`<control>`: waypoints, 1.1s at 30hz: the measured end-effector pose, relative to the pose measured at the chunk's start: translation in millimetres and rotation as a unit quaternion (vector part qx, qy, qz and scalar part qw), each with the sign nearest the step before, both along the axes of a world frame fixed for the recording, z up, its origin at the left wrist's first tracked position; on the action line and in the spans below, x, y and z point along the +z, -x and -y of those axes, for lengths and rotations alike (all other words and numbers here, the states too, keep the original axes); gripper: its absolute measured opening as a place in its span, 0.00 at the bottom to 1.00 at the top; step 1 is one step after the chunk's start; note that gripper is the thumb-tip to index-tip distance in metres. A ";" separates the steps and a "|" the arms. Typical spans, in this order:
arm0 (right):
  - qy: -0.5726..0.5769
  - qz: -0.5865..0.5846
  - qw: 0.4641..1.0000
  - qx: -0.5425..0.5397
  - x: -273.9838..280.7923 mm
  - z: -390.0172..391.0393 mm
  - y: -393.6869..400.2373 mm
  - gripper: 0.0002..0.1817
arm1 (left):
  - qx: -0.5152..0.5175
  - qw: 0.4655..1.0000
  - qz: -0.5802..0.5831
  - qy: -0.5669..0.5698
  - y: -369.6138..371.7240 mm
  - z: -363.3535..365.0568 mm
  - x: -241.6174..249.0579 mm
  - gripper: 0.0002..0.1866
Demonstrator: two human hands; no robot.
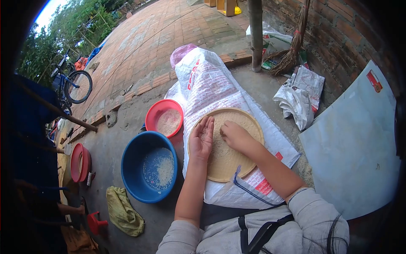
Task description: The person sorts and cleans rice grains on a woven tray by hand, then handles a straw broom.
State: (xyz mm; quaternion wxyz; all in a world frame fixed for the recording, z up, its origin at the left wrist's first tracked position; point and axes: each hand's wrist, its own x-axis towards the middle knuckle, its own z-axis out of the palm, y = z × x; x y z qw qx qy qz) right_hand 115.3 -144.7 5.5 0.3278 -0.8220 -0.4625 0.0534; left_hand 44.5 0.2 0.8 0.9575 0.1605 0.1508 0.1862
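A round woven winnowing tray (220, 163) with pale grain spread over it rests across my lap on white woven sacks (211, 91). My left hand (203, 139) is palm up over the tray's left side, fingers stretched and slightly cupped; a few grains may lie in the palm, but I cannot be sure. My right hand (235, 136) is palm down over the grain, its fingertips curled together in a pinch. Whatever sits between those fingertips is too small to make out. A blue cord (249, 192) lies by the tray's near rim.
To the left stand a large blue basin (129, 169) with whitish grain and a red basin (180, 111) also holding grain. Farther left are another red basin (86, 163), a greenish sack (122, 211) and another person's hand (80, 209). A pale sheet (351, 144) leans at right.
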 end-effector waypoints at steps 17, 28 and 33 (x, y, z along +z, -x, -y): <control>-0.183 0.043 0.981 -0.039 16.4 6.9 -10.6 0.09 | -0.134 0.989 -0.065 -0.013 -21.7 5.5 -27.9 0.21; -0.041 -0.078 0.995 0.048 -12.0 16.1 -25.0 0.06 | -0.075 0.996 -0.052 0.009 -18.8 -4.5 -15.2 0.21; -0.235 -0.132 0.963 -0.022 22.6 6.0 -14.7 0.04 | -0.124 0.972 -0.153 -0.125 -17.1 6.1 -13.1 0.21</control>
